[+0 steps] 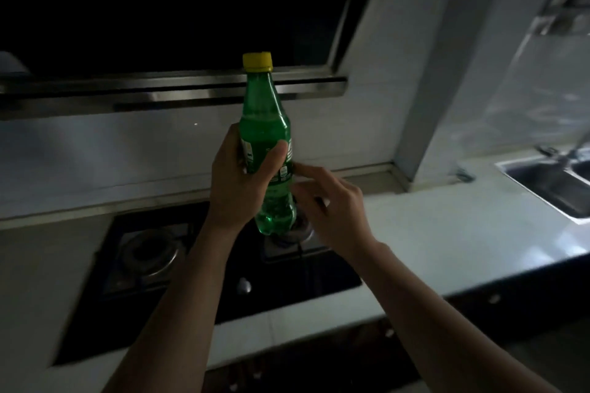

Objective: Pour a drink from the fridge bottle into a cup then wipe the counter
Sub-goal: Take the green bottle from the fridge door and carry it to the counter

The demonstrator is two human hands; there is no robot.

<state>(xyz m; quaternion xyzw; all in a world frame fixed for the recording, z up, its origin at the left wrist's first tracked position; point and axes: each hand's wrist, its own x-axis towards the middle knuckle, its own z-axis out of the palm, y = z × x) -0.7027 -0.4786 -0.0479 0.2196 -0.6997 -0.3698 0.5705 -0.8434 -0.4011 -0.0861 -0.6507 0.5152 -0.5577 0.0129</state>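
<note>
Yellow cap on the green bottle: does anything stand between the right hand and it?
Nothing visible does. The cap sits exposed atop the bottle; the left hand grips lower, round its middle, and the right hand is beside the lower body, fingers loose, holding nothing.

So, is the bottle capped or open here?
Capped: the yellow cap sits on the neck of the green bottle, held upright by the left hand; the right hand is lower down, away from the cap.

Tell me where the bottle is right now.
In the head view the bottle is upright at centre, gripped by the left hand over the stove, with the right hand just to its right.
</note>
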